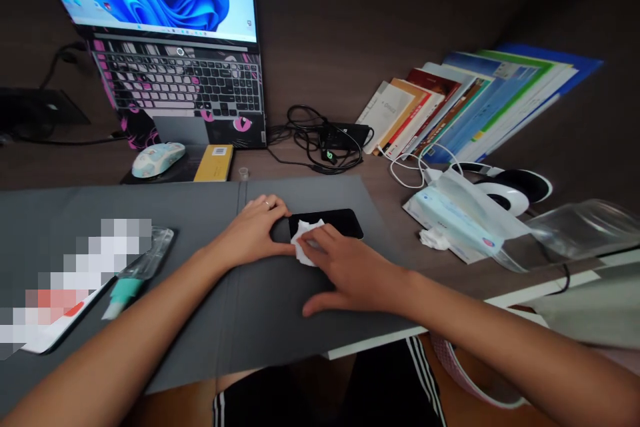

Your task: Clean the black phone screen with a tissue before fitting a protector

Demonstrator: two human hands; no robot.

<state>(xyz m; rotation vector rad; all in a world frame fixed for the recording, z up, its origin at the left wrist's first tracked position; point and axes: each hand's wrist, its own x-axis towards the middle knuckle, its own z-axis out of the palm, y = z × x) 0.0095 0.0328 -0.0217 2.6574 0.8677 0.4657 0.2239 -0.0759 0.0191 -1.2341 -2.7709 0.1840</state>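
Note:
A black smartphone (345, 220) lies flat on the grey desk mat (280, 333). My left hand (257, 230), with a ring on one finger, steadies its left end between thumb and fingers. Pressed onto the phone's screen is a crumpled white tissue (306, 252), held under the fingertips of my right hand (350, 267). The right thumb sticks out to the side, away from the tissue. My right hand and the tissue hide the near part of the phone.
An open laptop (185, 83), a mouse (159, 160) and a yellow box (215, 163) stand behind the mat. Several books (430, 103), a tissue pack (450, 217) and headphones (515, 190) are on the right. A spray bottle (150, 257) lies on the left.

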